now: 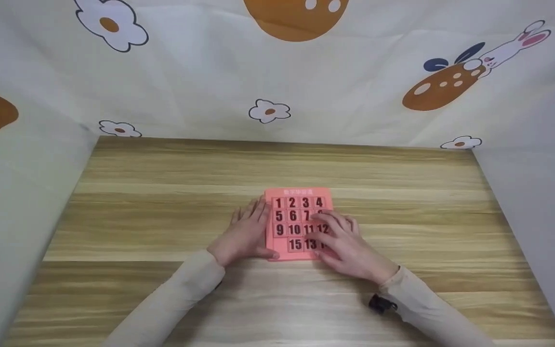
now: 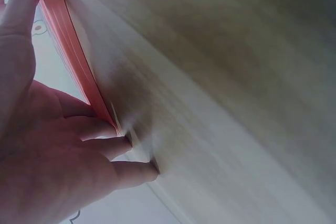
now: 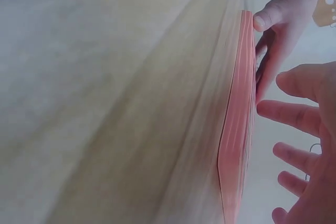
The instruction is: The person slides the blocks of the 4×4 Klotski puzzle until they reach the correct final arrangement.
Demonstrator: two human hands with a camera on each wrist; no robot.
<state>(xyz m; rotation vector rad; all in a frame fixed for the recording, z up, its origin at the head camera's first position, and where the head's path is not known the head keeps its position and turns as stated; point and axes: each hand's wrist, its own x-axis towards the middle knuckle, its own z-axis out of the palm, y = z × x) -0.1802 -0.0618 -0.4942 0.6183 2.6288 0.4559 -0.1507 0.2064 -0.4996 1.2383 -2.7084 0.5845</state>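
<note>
A pink sliding number puzzle (image 1: 278, 254) lies flat on the wooden table. Its top rows run from 1 to 12, partly covered at the right. In the bottom row, a gap at the left comes before the 15 tile (image 1: 295, 244), the 13 tile (image 1: 310, 244) and a mostly hidden tile. My left hand (image 1: 244, 237) rests along the puzzle's left edge, fingers extended and thumb at the lower left corner. Over the right-hand columns spreads my right hand (image 1: 347, 245), its fingers loosely bent above or on the tiles; exact contact is hard to tell.
The wooden table (image 1: 162, 207) spreads around the puzzle. A pale printed cloth (image 1: 186, 86) with flowers and carrots rises behind it, and pale walls stand at both sides. A small black device (image 1: 382, 304) sits at the right wrist.
</note>
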